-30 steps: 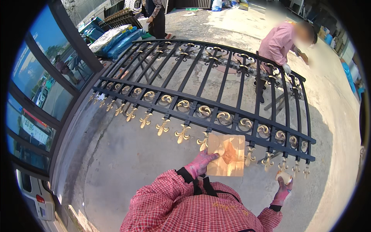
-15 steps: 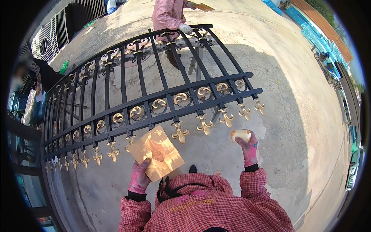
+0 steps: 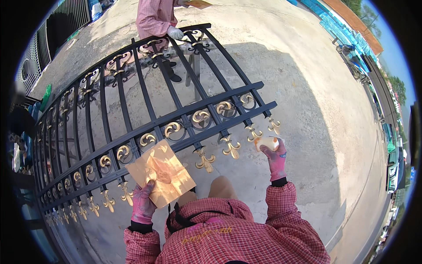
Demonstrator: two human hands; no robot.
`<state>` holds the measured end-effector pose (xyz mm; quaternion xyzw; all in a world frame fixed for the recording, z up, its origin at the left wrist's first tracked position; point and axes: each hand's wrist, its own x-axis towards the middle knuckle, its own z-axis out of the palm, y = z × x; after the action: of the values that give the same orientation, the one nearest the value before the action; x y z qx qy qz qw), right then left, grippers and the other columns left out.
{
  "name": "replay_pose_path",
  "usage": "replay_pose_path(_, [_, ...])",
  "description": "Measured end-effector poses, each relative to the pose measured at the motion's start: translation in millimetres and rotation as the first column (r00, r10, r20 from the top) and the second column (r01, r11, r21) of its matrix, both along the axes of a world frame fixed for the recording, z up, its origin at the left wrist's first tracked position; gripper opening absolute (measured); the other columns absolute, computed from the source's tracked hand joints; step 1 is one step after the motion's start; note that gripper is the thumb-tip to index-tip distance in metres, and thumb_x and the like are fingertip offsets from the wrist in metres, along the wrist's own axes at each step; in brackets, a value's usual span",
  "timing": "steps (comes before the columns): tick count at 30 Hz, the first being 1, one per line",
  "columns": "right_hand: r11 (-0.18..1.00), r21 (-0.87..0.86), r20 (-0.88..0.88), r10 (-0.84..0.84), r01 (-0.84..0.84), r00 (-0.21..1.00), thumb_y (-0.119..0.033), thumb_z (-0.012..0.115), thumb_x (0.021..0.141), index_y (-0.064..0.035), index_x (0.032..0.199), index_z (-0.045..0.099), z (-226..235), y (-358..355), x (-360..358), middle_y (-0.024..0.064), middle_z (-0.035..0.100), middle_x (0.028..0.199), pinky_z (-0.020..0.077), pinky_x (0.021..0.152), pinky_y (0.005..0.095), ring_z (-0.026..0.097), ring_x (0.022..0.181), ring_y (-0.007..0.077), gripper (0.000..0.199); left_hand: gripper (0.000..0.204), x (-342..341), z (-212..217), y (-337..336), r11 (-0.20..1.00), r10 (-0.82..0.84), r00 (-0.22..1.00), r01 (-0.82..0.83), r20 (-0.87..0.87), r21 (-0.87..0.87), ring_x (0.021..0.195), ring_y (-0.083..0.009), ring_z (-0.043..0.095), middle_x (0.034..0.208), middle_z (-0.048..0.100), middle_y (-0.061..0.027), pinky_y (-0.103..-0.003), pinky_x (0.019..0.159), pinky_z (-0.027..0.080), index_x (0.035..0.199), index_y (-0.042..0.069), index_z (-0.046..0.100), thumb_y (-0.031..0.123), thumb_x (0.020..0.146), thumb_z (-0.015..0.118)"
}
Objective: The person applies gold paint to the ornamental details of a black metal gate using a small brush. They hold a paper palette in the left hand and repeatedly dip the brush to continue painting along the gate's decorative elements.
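My left hand (image 3: pixel 143 203), in a pink glove, pinches the corner of a square gold-coloured sheet (image 3: pixel 169 169) with a brownish patch in its middle. The sheet hides part of the railing behind it. In my right hand (image 3: pixel 276 161), also pink-gloved, is a white sponge-like block (image 3: pixel 268 143) with orange-gold stains. A black metal railing panel (image 3: pixel 239 119) with gold scrolls lies across in front of me. Its near edge bears gold fleur-de-lis tips (image 3: pixel 205 161). The white block is close to a tip (image 3: pixel 253 133) near the panel's right end; whether they touch I cannot tell.
Across the panel stands a person (image 3: pixel 154 20) in a pink checked sleeve, a white-gloved hand (image 3: pixel 175 33) on the far rail. A metal stand (image 3: pixel 193 70) holds up the panel. Another person (image 3: pixel 20 116) is at the far left. Dark railings (image 3: pixel 41 44) stand beyond.
My view has turned and I have moved closer to the panel, which now appears farther left. My right hand has neared the gold tips at its right end. Both hands keep their holds.
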<state>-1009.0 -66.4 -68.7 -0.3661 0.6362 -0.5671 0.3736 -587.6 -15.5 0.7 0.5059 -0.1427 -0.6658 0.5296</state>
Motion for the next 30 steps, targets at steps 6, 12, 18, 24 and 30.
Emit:
replay_pose_path(6, [0.999,-0.03,-0.034,-0.03,0.029,0.999,0.001,0.071,0.075,-0.0016,0.106,0.053,-22.2,-91.2,-54.3,0.005,0.062,0.096,0.0487,0.072,0.0233,0.059,0.084,0.0117,0.036,0.04,-46.6,-9.5,-39.3,0.999,0.046,0.997,-0.046,0.061,-0.012,0.1,-0.0238,0.061,0.114,0.058,-0.0113,-0.037,0.087,0.051,0.126,0.0,0.044,0.007,0.088,0.054])
replay_pose_path(12, [0.993,0.091,-0.154,0.086,-0.072,0.984,-0.004,0.072,0.074,-0.0017,0.103,0.054,-48.7,-183.8,-73.1,0.0052,0.062,0.091,0.048,0.068,0.024,0.059,0.078,0.0119,0.034,0.042,-110.1,-11.5,-60.0,0.978,0.21,0.973,-0.209,0.094,-0.021,0.103,-0.0219,0.059,0.116,0.056,-0.0093,-0.036,0.089,0.05,0.128,0.002,0.043,0.007,0.088,0.055])
replay_pose_path(18, [0.971,0.176,-0.335,0.211,-0.159,0.918,-0.004,0.073,0.072,-0.003,0.105,0.056,-113.8,-239.9,-79.4,0.0062,0.064,0.091,0.0491,0.065,0.0263,0.06,0.077,0.0129,0.038,0.045,-154.3,-4.5,-87.2,0.946,0.314,0.935,-0.323,0.167,0.03,0.104,-0.0214,0.058,0.118,0.055,-0.0081,-0.036,0.089,0.05,0.131,0.004,0.041,0.008,0.088,0.056])
replay_pose_path(24, [0.884,0.305,-0.595,0.468,-0.355,0.653,-0.008,0.074,0.068,-0.006,0.103,0.056,-130.4,-264.1,-78.5,0.0143,0.064,0.096,0.0495,0.076,0.0379,0.062,0.087,0.0337,0.039,0.045,-160.0,-8.8,-115.0,0.939,0.321,0.929,-0.338,0.183,0.067,0.104,-0.0213,0.058,0.118,0.055,-0.0076,-0.036,0.089,0.049,0.13,0.005,0.043,0.01,0.088,0.057])
replay_pose_path(30, [0.888,0.333,-0.634,0.459,-0.317,0.622,-0.006,0.075,0.063,-0.0079,0.097,0.056,-105.6,-267.4,-82.0,0.0139,0.064,0.093,0.0483,0.075,0.042,0.059,0.09,0.0348,0.039,0.045,-160.5,-9.6,-139.0,0.938,0.324,0.927,-0.34,0.188,0.062,0.104,-0.0212,0.058,0.117,0.056,-0.0074,-0.037,0.089,0.049,0.128,0.003,0.044,0.011,0.087,0.059])
